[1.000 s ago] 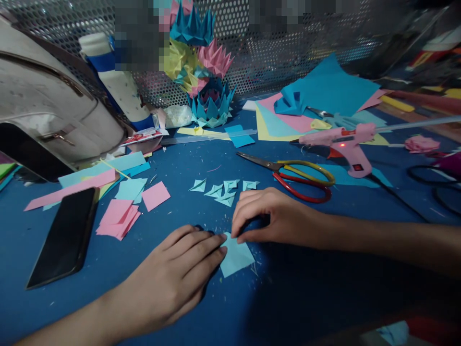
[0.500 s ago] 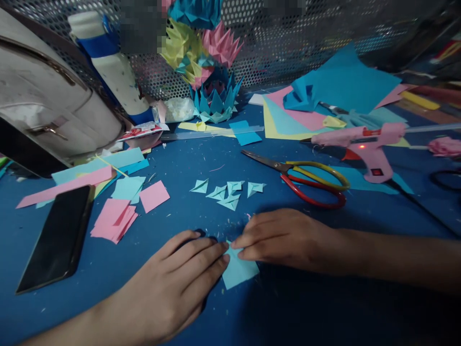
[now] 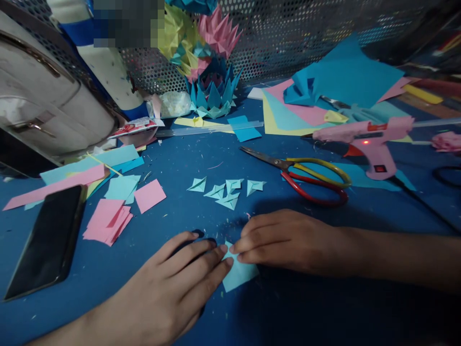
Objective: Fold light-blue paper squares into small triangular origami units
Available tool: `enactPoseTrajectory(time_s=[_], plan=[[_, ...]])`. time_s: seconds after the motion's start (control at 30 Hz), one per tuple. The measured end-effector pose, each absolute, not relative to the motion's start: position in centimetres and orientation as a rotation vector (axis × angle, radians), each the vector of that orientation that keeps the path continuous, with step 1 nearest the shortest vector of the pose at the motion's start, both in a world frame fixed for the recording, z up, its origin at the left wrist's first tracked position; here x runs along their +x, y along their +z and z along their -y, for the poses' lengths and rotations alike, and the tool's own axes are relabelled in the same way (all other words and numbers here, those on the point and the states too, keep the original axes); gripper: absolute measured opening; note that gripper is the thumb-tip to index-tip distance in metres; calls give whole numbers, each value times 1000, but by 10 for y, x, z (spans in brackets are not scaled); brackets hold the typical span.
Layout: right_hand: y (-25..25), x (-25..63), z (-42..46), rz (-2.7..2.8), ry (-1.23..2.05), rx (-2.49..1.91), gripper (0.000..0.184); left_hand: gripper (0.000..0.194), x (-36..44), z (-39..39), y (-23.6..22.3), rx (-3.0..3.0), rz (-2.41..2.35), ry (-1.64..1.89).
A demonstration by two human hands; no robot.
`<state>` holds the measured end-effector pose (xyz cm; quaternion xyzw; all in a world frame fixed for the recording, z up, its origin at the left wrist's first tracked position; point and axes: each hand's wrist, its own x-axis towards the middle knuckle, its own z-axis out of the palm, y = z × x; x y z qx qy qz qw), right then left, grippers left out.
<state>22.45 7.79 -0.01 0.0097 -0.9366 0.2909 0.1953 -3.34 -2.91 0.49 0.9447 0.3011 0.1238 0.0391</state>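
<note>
A small light blue paper square [image 3: 240, 275] lies on the blue tabletop, with a crease or fold near its top corner. My left hand [image 3: 187, 278] reaches in from the lower left, its fingertips pinching and pressing the paper's upper left edge. From the right, my right hand [image 3: 288, 240] has its fingers bunched on the same paper near the top corner, almost touching the left fingertips. The fingers cover part of the top corner. Just beyond the hands lie several small folded light blue paper pieces [image 3: 227, 201].
Scissors [image 3: 309, 178] with red and yellow handles lie at right, near a pink glue gun [image 3: 378, 142] with a lit red light. At left are pink paper squares [image 3: 106, 221] and a phone [image 3: 46, 235]. Folded paper flowers [image 3: 214, 91] stand against the mesh panel at the back.
The view has shifted slightly, moving the background a little. Both hands stay on the light blue paper, with only a slight shift of the left fingertips.
</note>
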Motion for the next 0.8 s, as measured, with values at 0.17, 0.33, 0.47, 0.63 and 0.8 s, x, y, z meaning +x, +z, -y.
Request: enactPoseTrajectory(time_s=[0.17,0.33,0.47,0.63,0.8], plan=[[0,224,-78,2665,760,43,32,42,-32,30,3,2878,-954,328],[3,223,-77,2712,453,-6,28,44,-31,32,1,2887,-997,352],[4,224,-77,2783,306,-152,26,46,-32,34,-2,2884,-1024,365],[2,221,-75,2817,291,-185,35,48,-31,34,-2,2877,-1030,379],[11,218,-70,2872,176,-92,33,49,-29,33,4,2886,-1011,384]])
